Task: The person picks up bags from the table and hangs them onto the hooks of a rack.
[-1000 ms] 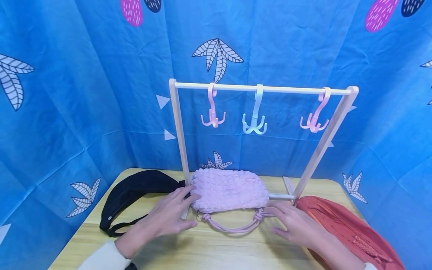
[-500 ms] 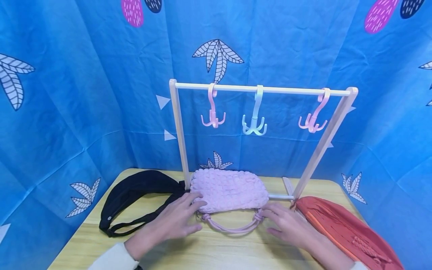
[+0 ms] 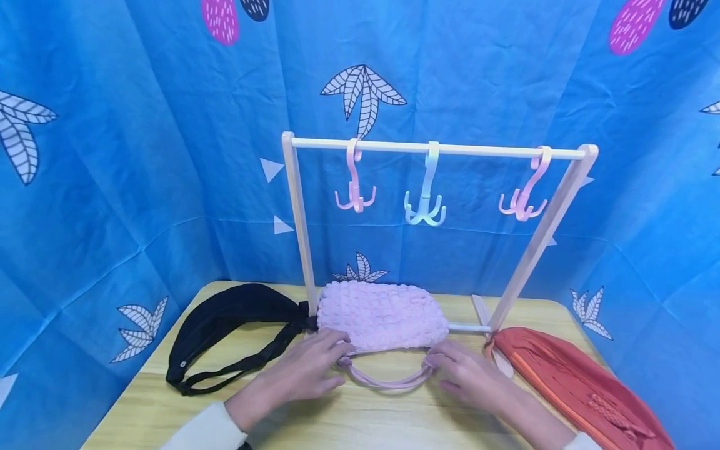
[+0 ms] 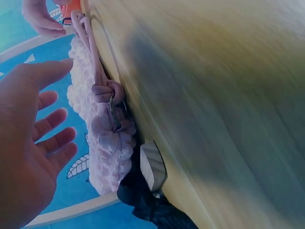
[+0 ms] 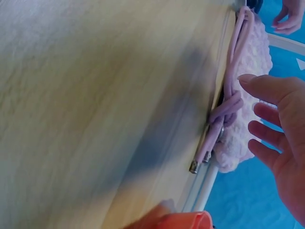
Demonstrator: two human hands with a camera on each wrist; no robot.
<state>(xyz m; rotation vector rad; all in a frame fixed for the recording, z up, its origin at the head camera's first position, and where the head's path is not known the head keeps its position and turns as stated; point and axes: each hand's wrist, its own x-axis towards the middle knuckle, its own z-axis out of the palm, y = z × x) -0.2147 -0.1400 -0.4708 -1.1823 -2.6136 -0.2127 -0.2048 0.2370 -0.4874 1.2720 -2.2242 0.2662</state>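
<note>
A puffy lilac handbag (image 3: pixel 382 315) lies on the table under the rack, its knotted cord handle (image 3: pixel 388 381) toward the front. My left hand (image 3: pixel 306 369) is over the bag's front left corner, fingers relaxed and slightly bent. At the handle's right knot is my right hand (image 3: pixel 467 375), its fingertips overlapping the cord in the head view. Both wrist views show thumb and fingers spread apart with nothing between them: the left hand (image 4: pixel 33 124) beside the bag (image 4: pixel 102 143), the right hand (image 5: pixel 286 124) beside the handle's knot (image 5: pixel 228 109).
A wooden rack (image 3: pixel 439 148) carries two pink hooks (image 3: pixel 355 187) (image 3: pixel 525 194) and one light blue hook (image 3: pixel 425 194). To the left lies a black waist bag (image 3: pixel 225 319) with its strap. A red bag (image 3: pixel 585 381) lies at the right on the wooden table (image 3: pixel 388 425).
My left hand has moved right, onto the bag's front left corner. The right hand has shifted slightly left to the handle's knot. The lilac bag has stayed in place.
</note>
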